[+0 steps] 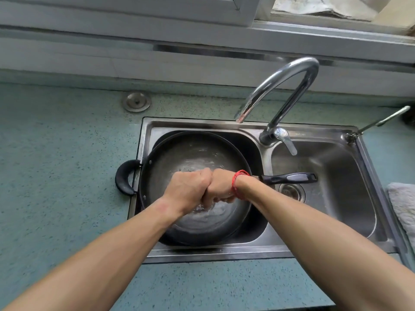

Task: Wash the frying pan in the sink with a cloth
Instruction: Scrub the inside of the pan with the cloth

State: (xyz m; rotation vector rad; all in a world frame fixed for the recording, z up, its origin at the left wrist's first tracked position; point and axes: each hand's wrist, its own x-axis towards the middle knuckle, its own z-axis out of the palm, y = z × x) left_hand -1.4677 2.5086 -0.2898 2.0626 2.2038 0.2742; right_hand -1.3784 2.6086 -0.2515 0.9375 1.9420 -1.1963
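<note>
Nearest, over the speckled green worktop (56,176) and the front rim of the steel sink (224,254), both forearms reach in. The left hand (188,189) and right hand (221,187) meet knuckle to knuckle above the frying pan (197,158). Each grip is curled tight into a fist. Whether the cloth is bunched inside cannot be told, since the fingers hide it, though the pose and the pale wet streaks below suggest wringing or squeezing. The pan sits in the left basin, wet inside. Its loop handle (125,177) overhangs the worktop and its long handle (289,178) pokes across the divider toward the right basin's drain (292,191). To do this step well, I would keep the fists low and centred over the pan so drips fall inside it. Then I would free one hand to pin the long handle, because the pan looks only loosely seated and may rock under scrubbing. A grey towel (402,205) lies on the worktop at the far right. Beyond, the faucet (283,86) arches with its spout over the pan's far rim, and no stream shows.
</note>
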